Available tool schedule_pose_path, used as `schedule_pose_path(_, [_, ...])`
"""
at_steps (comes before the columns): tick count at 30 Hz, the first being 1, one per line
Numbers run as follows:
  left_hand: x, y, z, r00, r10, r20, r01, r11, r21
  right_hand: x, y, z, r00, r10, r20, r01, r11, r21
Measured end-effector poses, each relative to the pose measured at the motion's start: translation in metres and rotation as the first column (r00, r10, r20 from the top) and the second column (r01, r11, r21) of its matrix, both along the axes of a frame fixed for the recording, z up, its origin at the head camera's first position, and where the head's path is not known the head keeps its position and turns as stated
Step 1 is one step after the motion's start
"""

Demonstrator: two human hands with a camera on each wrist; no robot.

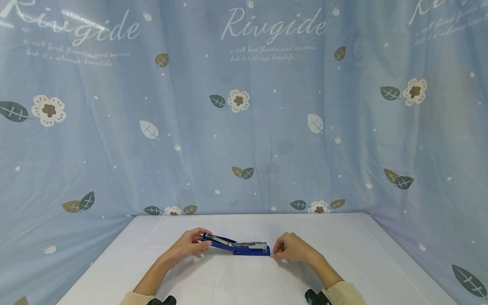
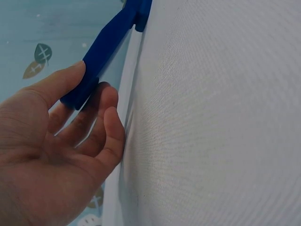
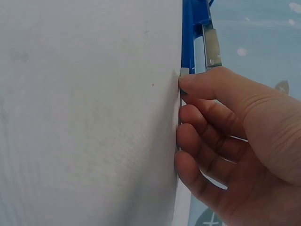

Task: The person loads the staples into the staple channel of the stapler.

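A blue stapler lies unfolded on the white table, its metal inner parts facing up. The base rests flat, while the other arm slopes up to the left. My left hand pinches the raised end of that arm between thumb and fingers. Right beside the base's right end, my right hand pinches a small pale grey piece between thumb and forefinger. Most of this piece is hidden by the fingertips, so its kind cannot be told. The other right fingers curl loosely near the tabletop.
The white tabletop stretches around both hands. A blue curtain printed with leaves and flowers hangs behind the table and along both sides. Dark wrist-worn devices show at the lower edge.
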State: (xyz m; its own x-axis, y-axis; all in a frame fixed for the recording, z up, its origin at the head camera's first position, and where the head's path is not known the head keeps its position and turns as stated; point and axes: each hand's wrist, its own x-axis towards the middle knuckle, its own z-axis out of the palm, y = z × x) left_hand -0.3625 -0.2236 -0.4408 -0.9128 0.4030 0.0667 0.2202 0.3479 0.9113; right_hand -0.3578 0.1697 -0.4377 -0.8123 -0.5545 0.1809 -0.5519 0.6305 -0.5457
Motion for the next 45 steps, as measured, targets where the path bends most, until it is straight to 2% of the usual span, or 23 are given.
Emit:
schedule_pose_path(10, [0.000, 0.000, 0.000, 1.000, 0.014, -0.003, -0.014, 1.000, -0.004, 0.003, 0.000, 0.005, 1.000, 0.004, 0.001, -0.004, 1.000, -0.007])
schedule_pose_path(34, [0.000, 0.001, -0.001, 1.000, 0.016, -0.005, -0.016, 1.000, -0.002, -0.002, 0.003, 0.006, 0.999, -0.028, -0.040, 0.027, 0.999, -0.020])
schedule_pose_path(45, [-0.003, 0.000, -0.003, 1.000, 0.000, -0.013, 0.000, 1.000, 0.007, 0.003, 0.001, 0.017, 0.995, -0.066, -0.078, 0.065, 0.998, -0.007])
